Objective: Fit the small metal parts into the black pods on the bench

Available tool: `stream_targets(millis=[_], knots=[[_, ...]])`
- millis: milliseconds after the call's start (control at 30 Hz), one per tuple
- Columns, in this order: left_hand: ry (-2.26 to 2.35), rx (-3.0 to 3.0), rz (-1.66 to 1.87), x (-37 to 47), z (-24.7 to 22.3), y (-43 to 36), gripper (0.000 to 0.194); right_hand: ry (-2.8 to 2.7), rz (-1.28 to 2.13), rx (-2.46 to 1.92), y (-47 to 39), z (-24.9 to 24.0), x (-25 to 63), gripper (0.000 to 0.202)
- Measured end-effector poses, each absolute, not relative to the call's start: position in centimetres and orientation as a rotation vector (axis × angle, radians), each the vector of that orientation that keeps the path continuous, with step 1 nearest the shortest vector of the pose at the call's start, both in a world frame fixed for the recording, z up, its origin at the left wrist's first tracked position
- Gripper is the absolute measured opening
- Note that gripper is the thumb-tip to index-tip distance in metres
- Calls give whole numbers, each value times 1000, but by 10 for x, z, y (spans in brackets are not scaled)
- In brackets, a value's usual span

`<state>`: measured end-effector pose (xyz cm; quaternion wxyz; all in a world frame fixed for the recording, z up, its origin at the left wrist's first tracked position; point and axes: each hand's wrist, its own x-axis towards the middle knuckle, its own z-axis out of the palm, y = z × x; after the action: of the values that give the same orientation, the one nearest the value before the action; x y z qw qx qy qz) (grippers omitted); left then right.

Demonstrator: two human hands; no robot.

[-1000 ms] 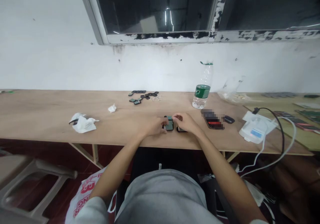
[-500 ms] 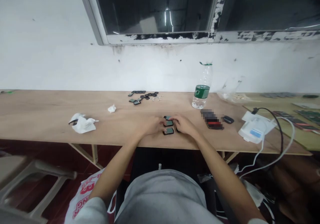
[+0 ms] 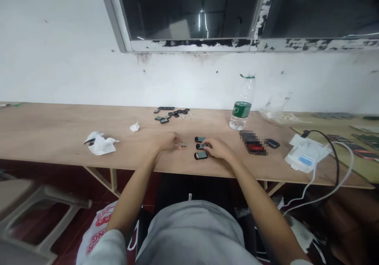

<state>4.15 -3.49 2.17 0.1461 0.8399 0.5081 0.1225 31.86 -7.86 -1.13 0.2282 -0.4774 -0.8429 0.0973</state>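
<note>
Touching the middle black-rimmed module, the right hand was bent, its grip unclear | left hand was curled beside small gold-coloured pieces, whether holding any could not be told | middle module lay on the tabletop between farther module and nearer module
</note>
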Motion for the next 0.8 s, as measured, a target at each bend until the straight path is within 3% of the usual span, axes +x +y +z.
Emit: stream_targets(millis=[367, 633, 800], knots=[[1342, 2466, 308, 40, 6, -25, 31, -2182, 472, -1275, -69, -15, 322, 35], [1328, 2466, 438, 37, 2, -22, 27, -2047, 625, -1192, -69, -11, 318, 24], [1059, 2449, 633, 52, 19, -38, 28, -1905, 647, -1188, -71, -7, 314, 23]])
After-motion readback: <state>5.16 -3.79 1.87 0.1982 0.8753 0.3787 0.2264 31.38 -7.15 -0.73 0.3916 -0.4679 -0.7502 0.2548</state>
